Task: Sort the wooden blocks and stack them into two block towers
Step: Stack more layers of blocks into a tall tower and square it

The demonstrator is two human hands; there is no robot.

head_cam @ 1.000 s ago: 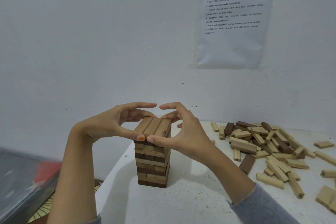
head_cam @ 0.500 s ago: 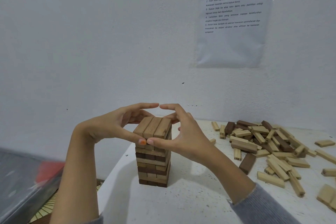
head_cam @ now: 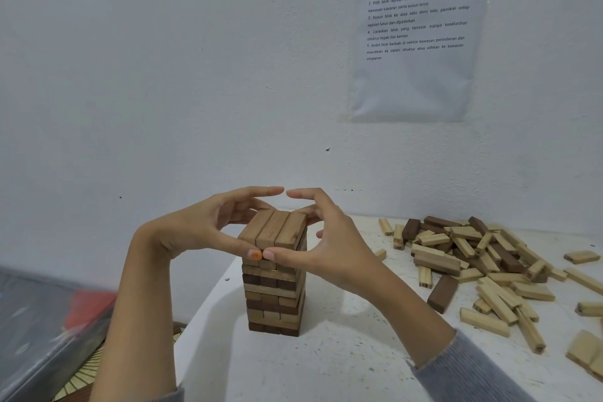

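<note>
White table bears upright tower, top blocks pointing away, pinched endwise by left hand and right hand.

a white table with small dark speckles stands against a pale, matte wall. a printed sheet in a clear sleeve hangs on the wall at upper right, with a short heading and five numbered lines of small black text. a small dark mark sits on the wall below and left of the sheet. at lower left, beside the table, lies a blurred grey object with a red patch, and under it a tan ribbed surface.
</note>
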